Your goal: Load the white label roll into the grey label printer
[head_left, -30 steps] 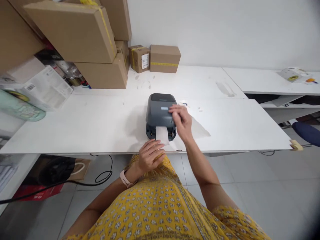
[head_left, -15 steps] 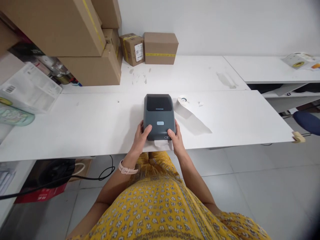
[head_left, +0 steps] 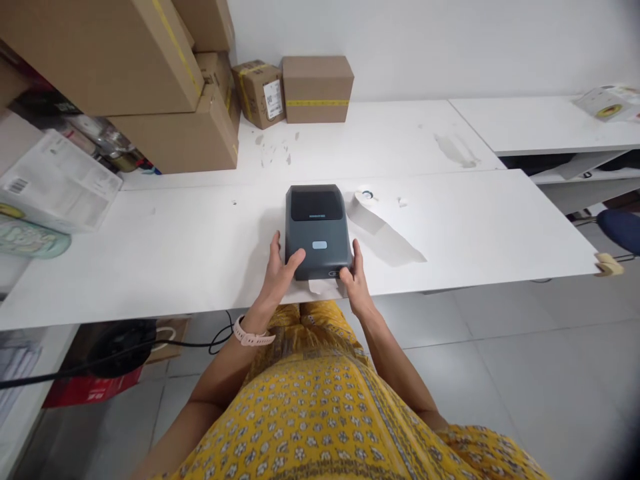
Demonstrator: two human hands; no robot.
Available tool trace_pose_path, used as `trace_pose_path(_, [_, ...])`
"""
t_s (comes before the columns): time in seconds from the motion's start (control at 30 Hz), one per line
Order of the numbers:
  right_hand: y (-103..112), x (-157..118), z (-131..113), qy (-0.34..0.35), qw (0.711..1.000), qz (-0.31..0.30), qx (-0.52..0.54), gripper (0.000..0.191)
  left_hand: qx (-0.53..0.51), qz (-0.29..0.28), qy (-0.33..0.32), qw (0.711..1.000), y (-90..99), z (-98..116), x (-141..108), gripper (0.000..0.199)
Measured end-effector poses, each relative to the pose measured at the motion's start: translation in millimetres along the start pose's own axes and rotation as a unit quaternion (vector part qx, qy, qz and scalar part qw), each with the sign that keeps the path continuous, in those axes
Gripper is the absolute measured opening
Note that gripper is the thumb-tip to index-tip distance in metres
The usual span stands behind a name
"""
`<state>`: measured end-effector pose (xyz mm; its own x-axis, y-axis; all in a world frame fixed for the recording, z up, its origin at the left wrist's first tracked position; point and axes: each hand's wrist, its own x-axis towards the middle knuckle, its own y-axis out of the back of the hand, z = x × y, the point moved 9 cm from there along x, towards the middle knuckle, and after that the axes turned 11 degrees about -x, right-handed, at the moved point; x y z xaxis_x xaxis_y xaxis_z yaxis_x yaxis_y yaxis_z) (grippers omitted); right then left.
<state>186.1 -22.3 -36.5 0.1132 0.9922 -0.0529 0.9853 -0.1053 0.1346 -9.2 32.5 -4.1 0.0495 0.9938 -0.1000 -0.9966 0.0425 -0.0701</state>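
Dark grey label printer (head_left: 319, 232), lid down, near the front edge of the white table (head_left: 465, 227), with a slip of paper (head_left: 323, 286) sticking out beneath its front. At its front corners, left hand (head_left: 276, 279) and right hand (head_left: 358, 287), both loosely spread, thumbs at the casing, firmness of contact impossible to tell. Just to the right, a partly unwound paper roll (head_left: 384, 227); by the wall (head_left: 450, 47), a yellow-taped carton (head_left: 318, 87).

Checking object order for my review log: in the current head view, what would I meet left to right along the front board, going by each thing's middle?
Green bottle, left hand, dark grey printer, right hand, unrolled paper strip, beige corner piece.
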Motion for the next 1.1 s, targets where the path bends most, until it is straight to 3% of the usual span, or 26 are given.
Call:
trace_pose_path(0.1, [-5,-22,6,0.007,1.000,-0.008,-0.011,0.112,0.041,0.016,-0.030,0.999,-4.2,16,12,0.105])
trace_pose_path(0.27, [-6,-35,9,0.005,1.000,-0.005,0.010,0.114,0.005,-0.026,-0.019,0.999,-26.0,22,32,0.125])
trace_pose_path(0.43, [-5,-32,6,-0.013,0.999,-0.005,0.042,0.115,-0.019,-0.019,-0.006,1.000,-26.6,23,30,0.123])
trace_pose_path(0.63, [-19,-40,0,-0.054,0.996,0.054,0.050,0.108,-0.043,-0.026,-0.022,0.998,-28.5,30,26,0.114])
trace_pose_path(0.7, [-14,-52,3,-0.094,0.990,0.096,0.033,0.100,-0.054,-0.022,-0.017,0.998,-28.4,29,25,0.114])
trace_pose_path(0.77, [-7,-64,7,-0.140,0.983,0.116,0.015,0.077,-0.065,-0.013,-0.011,0.998,-27.3,27,24,0.116])
trace_pose_path(0.83, [-7,-70,5,-0.158,0.984,0.084,0.005,0.062,-0.074,-0.005,-0.009,0.997,-26.1,25,24,0.116])
trace_pose_path(0.97, [-23,-66,-16,-0.117,0.993,-0.011,0.008,0.067,-0.084,-0.002,-0.008,0.996,-26.8,25,31,0.114])
trace_pose_path(1.1, [-21,-61,-30,-0.077,0.997,0.008,-0.008,0.064,-0.053,0.023,-0.020,0.998,-21.9,25,17,0.106])
